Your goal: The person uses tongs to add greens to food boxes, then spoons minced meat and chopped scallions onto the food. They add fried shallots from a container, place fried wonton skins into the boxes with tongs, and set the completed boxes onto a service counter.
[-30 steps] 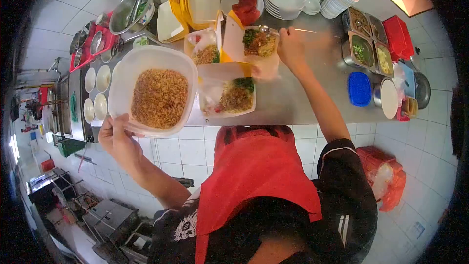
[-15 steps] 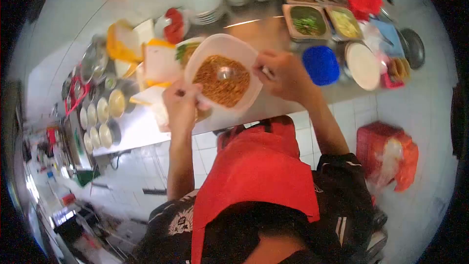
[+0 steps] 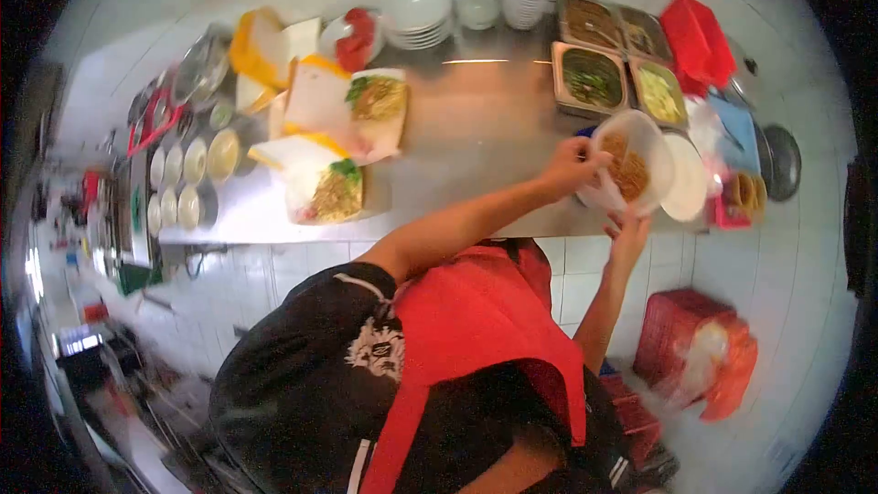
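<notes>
My left hand [image 3: 572,167] grips the near left rim of a translucent plastic tub [image 3: 654,151] of fried brown crumbs, held low over the right part of the steel counter [image 3: 476,137]. My right hand [image 3: 629,227] supports the tub from below at its near edge. The tub covers a blue lid on the counter and sits beside a round white lid [image 3: 690,187]. Two open paper boxes of noodles with greens [image 3: 377,99] [image 3: 334,192] lie on the counter to the left.
Steel trays of toppings [image 3: 593,78] stand behind the tub, with a red lidded box [image 3: 700,37] to their right. Stacked white plates and bowls [image 3: 416,11] line the back wall. Small sauce bowls [image 3: 187,183] sit far left. A red crate [image 3: 695,348] stands on the floor at right.
The tub of crumbs has travelled from the left and middle of the counter to the right end. Both hands moved with it; my left arm now reaches across my body.
</notes>
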Available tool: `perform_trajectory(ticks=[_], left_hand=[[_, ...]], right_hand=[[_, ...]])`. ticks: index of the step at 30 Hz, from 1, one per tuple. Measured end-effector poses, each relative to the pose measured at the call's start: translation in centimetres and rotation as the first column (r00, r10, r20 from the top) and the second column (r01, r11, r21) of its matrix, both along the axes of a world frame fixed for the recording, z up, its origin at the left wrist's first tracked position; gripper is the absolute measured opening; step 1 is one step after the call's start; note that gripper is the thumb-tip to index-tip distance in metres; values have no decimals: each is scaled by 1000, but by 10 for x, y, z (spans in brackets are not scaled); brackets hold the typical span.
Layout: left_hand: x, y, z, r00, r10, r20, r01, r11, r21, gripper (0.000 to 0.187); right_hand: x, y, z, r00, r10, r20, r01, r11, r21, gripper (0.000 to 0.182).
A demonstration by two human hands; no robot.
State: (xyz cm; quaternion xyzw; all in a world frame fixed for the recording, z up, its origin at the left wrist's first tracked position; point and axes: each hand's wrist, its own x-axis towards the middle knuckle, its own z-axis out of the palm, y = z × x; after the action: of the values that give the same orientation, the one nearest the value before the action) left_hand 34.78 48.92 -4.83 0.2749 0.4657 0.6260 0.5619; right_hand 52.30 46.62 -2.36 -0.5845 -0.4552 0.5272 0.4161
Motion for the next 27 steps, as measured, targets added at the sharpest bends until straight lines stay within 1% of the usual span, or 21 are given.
perform_trajectory(ticks=[1,3,4,7,8,9,10,11,12,13,14,15,16,17,18,19,20,21,22,24,27], left_hand=[[-1,8,-10,997,-30,-65,31,999,13,24],[-11,5,2,998,-65,-19,67,995,78,23],[-21,-2,8,997,-82,0,82,990,114,22],[-74,-51,13,923,92,-374,-27,984,176,18],[-100,-80,15,823,240,-515,-171,969,178,16],[-133,-118,17,678,361,-641,-305,931,202,15],[-170,-161,23,712,456,-534,-432,884,179,8],[-201,-199,34,515,624,-589,-665,724,185,12],[-233,-237,54,292,720,-630,-846,502,182,17],[-279,-283,37,-165,689,-705,-804,320,501,26],[-314,-325,19,-265,603,-752,-884,160,439,38],[-352,-372,-18,-293,445,-846,-925,91,369,54],[-387,-413,-66,-209,243,-947,-972,52,228,51],[-409,-440,-97,-89,37,-995,-996,-8,89,48],[-417,-453,-97,145,182,-973,-987,91,-130,44],[-420,-462,-92,377,293,-879,-920,223,-321,40],[-420,-468,-86,593,360,-721,-800,371,-472,38],[-420,-471,-80,561,306,-769,-809,400,-430,35],[-418,-472,-71,520,258,-815,-817,430,-385,32],[-408,-467,-41,443,171,-880,-816,485,-316,26],[-387,-456,-27,438,339,-833,-717,690,-96,19]], right_hand=[[-2,4,6,1000,-18,4,18,1000,22,50],[-5,16,10,997,-34,-65,37,998,45,49],[-2,23,3,998,-34,-54,36,998,45,49],[0,38,-14,998,-50,-44,52,998,46,48],[0,38,-17,996,-60,-58,63,997,46,48],[-4,39,-18,995,-74,-74,77,996,48,48],[-23,28,-3,983,-166,-80,170,985,43,47],[-28,25,-6,972,-234,5,234,972,36,45],[-29,18,-15,950,-298,92,296,954,35,44],[-33,13,-26,917,-358,177,356,933,43,43],[-42,10,-48,935,-286,210,273,958,89,40],[-50,8,-74,944,-220,246,190,972,137,37],[-56,8,-85,944,-164,287,113,976,185,35],[-100,-15,-78,928,-134,346,-8,925,380,30],[-145,-40,-54,959,97,267,-181,933,310,34],[-187,-60,-33,911,283,299,-367,887,279,35],[-218,-64,-47,824,450,344,-555,765,328,38],[-258,-76,-40,735,498,461,-677,569,467,39],[-292,-90,-20,624,483,614,-781,357,513,44],[-342,-99,-17,521,465,715,-837,115,535,34],[-388,-71,-47,277,477,834,-880,-223,419,19]])
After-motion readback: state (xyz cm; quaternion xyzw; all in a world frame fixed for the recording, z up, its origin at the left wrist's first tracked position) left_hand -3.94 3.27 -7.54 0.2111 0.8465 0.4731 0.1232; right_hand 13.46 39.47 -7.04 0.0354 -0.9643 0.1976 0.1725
